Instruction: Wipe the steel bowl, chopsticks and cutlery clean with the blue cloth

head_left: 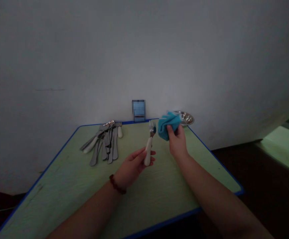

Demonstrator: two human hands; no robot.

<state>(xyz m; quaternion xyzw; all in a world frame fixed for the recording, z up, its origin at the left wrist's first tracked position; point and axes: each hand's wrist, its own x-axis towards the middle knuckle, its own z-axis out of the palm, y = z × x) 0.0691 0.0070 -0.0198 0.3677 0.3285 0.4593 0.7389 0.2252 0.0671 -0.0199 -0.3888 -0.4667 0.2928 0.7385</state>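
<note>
On your far left, the green table (pixel 59 176) with its blue edge runs up to a white wall (pixel 144 56). Toward its far edge lies your loose pile of knives and forks (pixel 106 142), with steel blades and tines and white handles, the pieces overlapping at angles.

Nearer you, your left hand (pixel 132 167), with a dark bead bracelet (pixel 117 185) at the wrist, holds a white-handled fork (pixel 148 149) upright over the table, tines up. Your fingers are loosely curled and slightly spread, with the handle lying against them. The fork's steel head looks dull in the dim light, and its tines stand just beside the cloth without touching it.

A blurred blue rectangle (pixel 139 110) leans against the wall behind the fork.

To the right, your right hand (pixel 176 141) grips a crumpled teal cloth (pixel 168 124), fingers bunched closely around it, pinching it against the thumb.

Past the cloth, at the far right corner of the table, sits a shallow steel bowl (pixel 186 118), partly hidden by the cloth. From this angle you cannot tell whether anything is inside.
</note>
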